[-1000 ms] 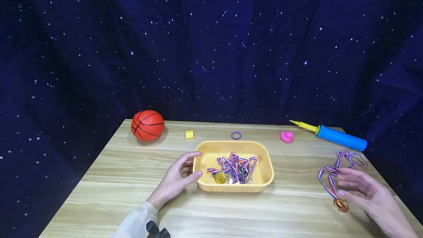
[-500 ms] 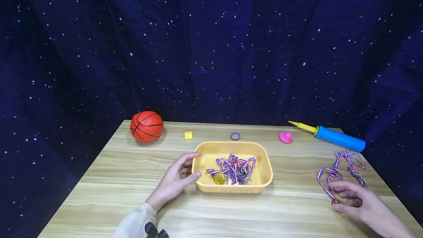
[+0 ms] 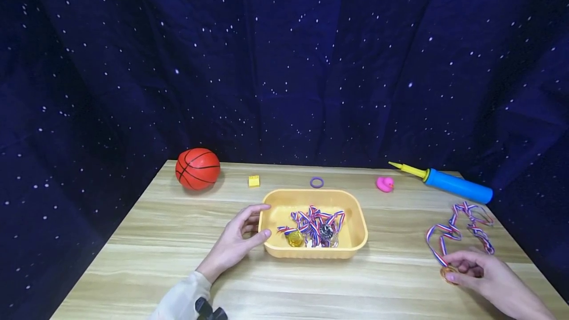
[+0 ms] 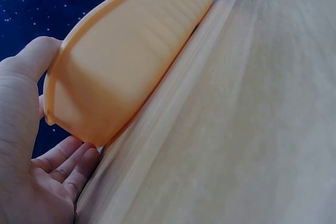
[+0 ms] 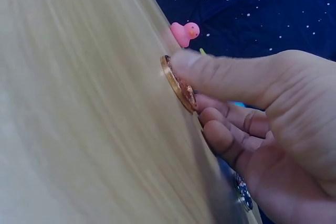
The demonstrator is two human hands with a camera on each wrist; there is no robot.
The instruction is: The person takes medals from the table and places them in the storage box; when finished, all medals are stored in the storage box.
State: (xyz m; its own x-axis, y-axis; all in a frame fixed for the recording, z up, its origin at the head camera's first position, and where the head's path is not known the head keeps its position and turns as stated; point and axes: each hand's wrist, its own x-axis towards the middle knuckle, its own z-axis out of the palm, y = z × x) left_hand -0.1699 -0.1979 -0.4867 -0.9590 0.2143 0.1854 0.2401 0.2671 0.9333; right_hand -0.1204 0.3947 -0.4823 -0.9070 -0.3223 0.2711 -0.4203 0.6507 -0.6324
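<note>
A yellow plastic bin [image 3: 311, 252] stands mid-table, holding several medals on striped ribbons [image 3: 313, 223], among them a gold medal [image 3: 295, 239] and a dark silver medal [image 3: 326, 231]. My left hand [image 3: 233, 243] holds the bin's left end, its thumb over the rim and the other fingers against the outside wall. At the right, my right hand [image 3: 484, 273] pinches the edge of a bronze medal [image 5: 178, 85] just at the table surface, thumb on top. From that medal a red, white and blue ribbon [image 3: 431, 246] runs away over the table; my fingers hide part of it.
Along the back of the table lie a small basketball [image 3: 197, 169], a yellow toy block [image 3: 254, 181], a purple ring [image 3: 316, 179], a pink rubber duck [image 3: 385, 184] and a blue and yellow hand pump [image 3: 458, 186]. More striped ribbon [image 3: 481, 235] lies near the right edge.
My right hand has come down and left onto the bronze medal, which it now pinches; the medal has shifted slightly left. The left hand and the bin have stayed put.
</note>
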